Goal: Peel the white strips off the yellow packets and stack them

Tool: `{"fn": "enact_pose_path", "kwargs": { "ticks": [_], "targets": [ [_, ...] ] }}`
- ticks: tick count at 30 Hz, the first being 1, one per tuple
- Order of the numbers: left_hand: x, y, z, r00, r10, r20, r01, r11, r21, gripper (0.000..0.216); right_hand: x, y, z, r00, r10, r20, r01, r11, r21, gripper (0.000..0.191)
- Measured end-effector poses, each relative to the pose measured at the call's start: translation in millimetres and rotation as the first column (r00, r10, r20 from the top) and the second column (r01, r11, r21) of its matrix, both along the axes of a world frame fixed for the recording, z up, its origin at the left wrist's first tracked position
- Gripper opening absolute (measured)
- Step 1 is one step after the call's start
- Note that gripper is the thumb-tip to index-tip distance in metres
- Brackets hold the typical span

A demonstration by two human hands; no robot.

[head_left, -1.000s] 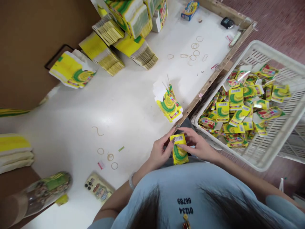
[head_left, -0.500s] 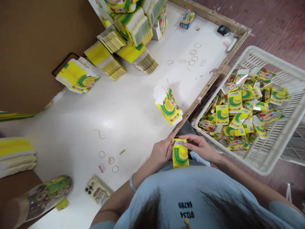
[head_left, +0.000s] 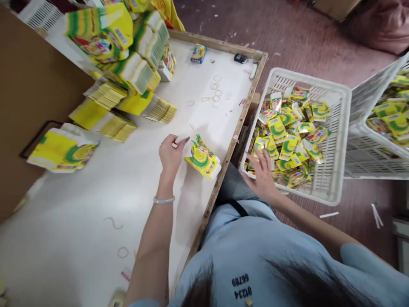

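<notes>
My left hand reaches over the white table, its thumb and forefinger pinched on the white flap end of a small stack of flat yellow-green cartons near the table's wooden edge. My right hand hovers with fingers spread over the near corner of a white plastic basket, which is filled with several folded yellow-green boxes. Nothing is in the right hand, and it is slightly blurred.
Tall bundles of flat cartons are piled at the back left against a brown cardboard wall. Rubber bands lie scattered on the table. A second basket of boxes stands at the far right.
Both hands held one folded box at my chest before. Now that box is gone from them; the right hand has moved over the basket and the left to the carton stack. The view has swung right.
</notes>
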State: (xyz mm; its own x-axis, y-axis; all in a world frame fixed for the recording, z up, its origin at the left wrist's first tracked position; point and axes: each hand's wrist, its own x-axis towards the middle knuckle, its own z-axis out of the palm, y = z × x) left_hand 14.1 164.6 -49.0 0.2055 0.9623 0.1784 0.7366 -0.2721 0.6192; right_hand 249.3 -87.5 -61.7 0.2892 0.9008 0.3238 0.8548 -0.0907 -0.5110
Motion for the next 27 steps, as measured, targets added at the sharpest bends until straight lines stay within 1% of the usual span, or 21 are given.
{"fn": "enact_pose_path", "kwargs": {
  "ticks": [2,4,6,7,10,12,14,15,17,18,19,20,21,22,24,25,26,27],
  "targets": [
    [-5.3,1.6,5.9,0.997,-0.033,-0.074,0.039,0.996,0.081,0.027,-18.3,2.6,2.9,0.995,0.099,-0.007,-0.099,0.995,0.032,0.047],
    [-12.0,-1.4,16.1,0.99,-0.098,-0.102,0.115,0.977,0.178,0.033,-28.0,11.5,9.4,0.986,0.162,-0.024,-0.159,0.983,0.086,0.044],
    [-17.2,-11.9,30.1,0.983,-0.167,-0.07,0.18,0.945,0.274,0.037,-33.6,27.2,18.5,0.977,0.207,-0.051,-0.197,0.969,0.151,0.045],
    [-18.6,-20.7,38.1,0.981,-0.188,-0.037,0.19,0.928,0.319,0.038,-36.7,36.9,23.8,0.972,0.224,-0.064,-0.209,0.96,0.186,0.047],
    [-17.0,-58.9,62.9,0.98,-0.184,0.072,0.137,0.898,0.419,0.039,-51.4,67.5,40.3,0.959,0.271,-0.081,-0.236,0.926,0.294,0.053],
    [-13.0,-86.9,77.4,0.978,-0.159,0.136,0.082,0.89,0.448,0.038,-64.4,83.7,48.5,0.945,0.318,-0.073,-0.278,0.903,0.328,0.053],
    [-9.9,-109.5,87.6,0.97,-0.119,0.213,0.017,0.905,0.425,0.037,-76.1,92.8,52.6,0.923,0.381,-0.055,-0.347,0.886,0.308,0.045],
    [-9.5,-118.0,90.5,0.961,-0.087,0.261,-0.023,0.921,0.39,0.037,-80.3,94.4,53.2,0.911,0.41,-0.045,-0.381,0.878,0.289,0.039],
    [-11.1,-130.2,90.6,0.927,-0.023,0.374,-0.096,0.951,0.295,0.039,-84.8,92.9,52.6,0.893,0.448,-0.031,-0.424,0.864,0.272,0.031],
    [-12.5,-135.0,87.7,0.899,-0.011,0.438,-0.107,0.964,0.244,0.04,-85.4,90.4,52.1,0.889,0.457,-0.036,-0.43,0.858,0.281,0.03],
    [-13.5,-139.7,82.8,0.866,-0.029,0.499,-0.083,0.976,0.202,0.041,-85.1,87.4,51.7,0.887,0.459,-0.056,-0.424,0.855,0.3,0.031],
    [-13.8,-144.9,76.4,0.831,-0.078,0.551,-0.022,0.985,0.173,0.042,-84.6,84.0,51.8,0.886,0.455,-0.094,-0.405,0.855,0.322,0.032],
    [-12.9,-150.9,68.9,0.794,-0.151,0.588,0.071,0.985,0.157,0.048,-84.0,80.5,52.3,0.883,0.448,-0.141,-0.379,0.857,0.349,0.033],
    [-10.7,-157.7,60.9,0.758,-0.232,0.61,0.181,0.973,0.145,0.062,-83.9,77.2,53.3,0.879,0.437,-0.191,-0.346,0.86,0.376,0.034],
    [-3.1,-172.7,45.7,0.7,-0.356,0.619,0.38,0.92,0.098,0.09,-84.9,71.2,55.9,0.87,0.411,-0.273,-0.28,0.867,0.412,0.037],
    [1.4,-180.2,39.7,0.686,-0.379,0.621,0.436,0.897,0.065,0.095,-86.1,68.7,57.0,0.866,0.401,-0.299,-0.258,0.87,0.421,0.038],
    [5.6,-187.0,35.0,0.683,-0.377,0.626,0.461,0.887,0.031,0.093,-87.3,66.4,57.8,0.861,0.394,-0.321,-0.243,0.873,0.422,0.039],
    [9.2,-192.8,31.8,0.689,-0.358,0.63,0.46,0.888,0.001,0.085,-88.4,64.3,58.1,0.853,0.39,-0.347,-0.233,0.879,0.415,0.039]
  ]
}}
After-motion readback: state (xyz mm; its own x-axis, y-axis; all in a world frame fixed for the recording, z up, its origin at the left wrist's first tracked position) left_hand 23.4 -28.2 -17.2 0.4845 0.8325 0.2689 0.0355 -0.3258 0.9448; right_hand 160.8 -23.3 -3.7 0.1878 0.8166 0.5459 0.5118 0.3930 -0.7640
